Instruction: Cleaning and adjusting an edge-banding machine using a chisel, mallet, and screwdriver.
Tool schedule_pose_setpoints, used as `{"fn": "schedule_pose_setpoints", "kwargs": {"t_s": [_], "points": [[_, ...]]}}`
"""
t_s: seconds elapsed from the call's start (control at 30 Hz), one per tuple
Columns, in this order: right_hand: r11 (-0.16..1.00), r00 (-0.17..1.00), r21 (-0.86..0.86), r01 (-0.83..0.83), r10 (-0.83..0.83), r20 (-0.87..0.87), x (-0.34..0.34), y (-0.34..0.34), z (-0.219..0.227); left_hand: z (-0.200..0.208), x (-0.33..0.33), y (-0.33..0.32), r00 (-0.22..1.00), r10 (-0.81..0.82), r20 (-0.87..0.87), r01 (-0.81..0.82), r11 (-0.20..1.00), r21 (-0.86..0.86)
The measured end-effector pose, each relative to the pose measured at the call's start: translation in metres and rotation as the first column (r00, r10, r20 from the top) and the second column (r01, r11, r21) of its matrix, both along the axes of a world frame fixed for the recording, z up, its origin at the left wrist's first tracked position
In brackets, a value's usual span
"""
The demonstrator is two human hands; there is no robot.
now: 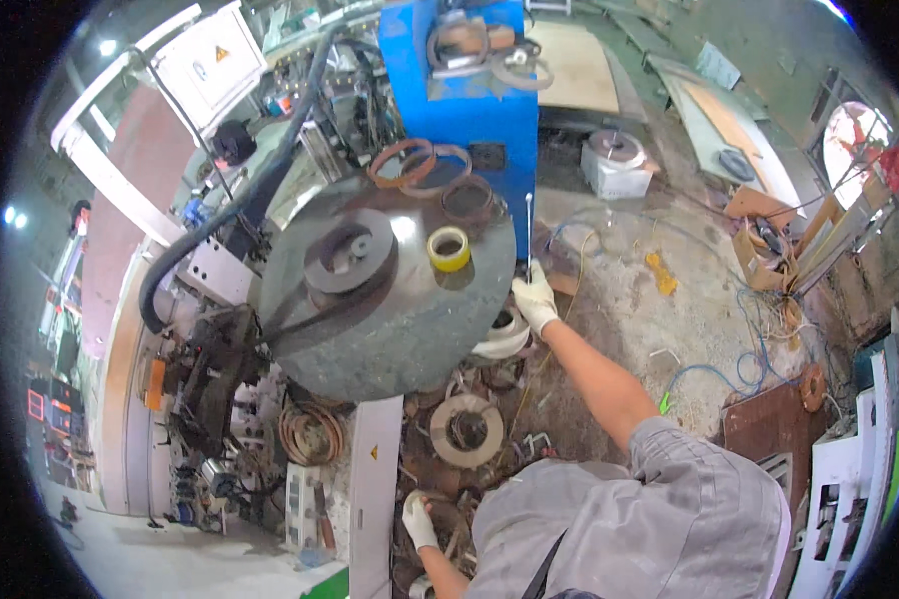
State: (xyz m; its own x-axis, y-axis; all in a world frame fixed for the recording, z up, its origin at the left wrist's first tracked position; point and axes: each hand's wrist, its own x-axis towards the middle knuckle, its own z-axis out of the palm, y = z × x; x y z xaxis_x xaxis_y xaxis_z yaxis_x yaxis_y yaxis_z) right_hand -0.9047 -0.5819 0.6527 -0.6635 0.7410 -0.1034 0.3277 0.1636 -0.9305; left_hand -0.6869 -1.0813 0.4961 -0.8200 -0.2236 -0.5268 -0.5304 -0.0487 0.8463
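Observation:
My right hand [536, 298], in a white glove, is closed around the lower end of a slim silver metal rod [528, 222]. The rod stands upright in front of the blue machine cabinet [461, 120]. Left of that hand is a round dark metal turntable [400, 344]. On it rest a yellow tape roll [449, 262], a grey reel [342, 262] with a hub, and several rings [402, 164]. My left hand [419, 521], gloved too, hangs low beside a white panel [375, 499]. Its fingers are loosely bent and apart, with nothing visible in them.
Below the turntable lie a pale flat ring [466, 431], white rolls [505, 335] and a coil of brown strip [310, 434]. A thick black hose [260, 185] arches at the left. On the floor at right are blue tubing [739, 374], a yellow piece [659, 272] and a white box [617, 175].

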Motion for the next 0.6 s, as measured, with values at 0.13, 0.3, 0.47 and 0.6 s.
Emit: {"fn": "schedule_pose_setpoints", "kwargs": {"t_s": [0.13,0.3,0.47,0.6], "points": [[1.0,0.998,-0.007,0.024,-0.024,-0.052,-0.008,-0.001,-0.012,0.016,0.012,0.034,0.996,-0.059,-0.065,0.062,0.997,0.05],[0.995,0.946,-0.071,0.064,-0.083,-0.312,-0.035,0.061,-0.067,0.071,-0.022,0.076,0.998,-0.027,0.054,0.026,0.999,0.023],[0.993,0.997,0.101,0.064,-0.058,-0.059,-0.027,0.023,-0.024,0.081,-0.066,0.033,0.996,0.075,-0.04,-0.068,0.986,0.155],[0.995,0.998,0.096,0.023,-0.028,0.053,-0.014,-0.003,-0.004,0.109,-0.162,0.037,0.994,0.112,-0.01,-0.1,0.922,0.375]]}}
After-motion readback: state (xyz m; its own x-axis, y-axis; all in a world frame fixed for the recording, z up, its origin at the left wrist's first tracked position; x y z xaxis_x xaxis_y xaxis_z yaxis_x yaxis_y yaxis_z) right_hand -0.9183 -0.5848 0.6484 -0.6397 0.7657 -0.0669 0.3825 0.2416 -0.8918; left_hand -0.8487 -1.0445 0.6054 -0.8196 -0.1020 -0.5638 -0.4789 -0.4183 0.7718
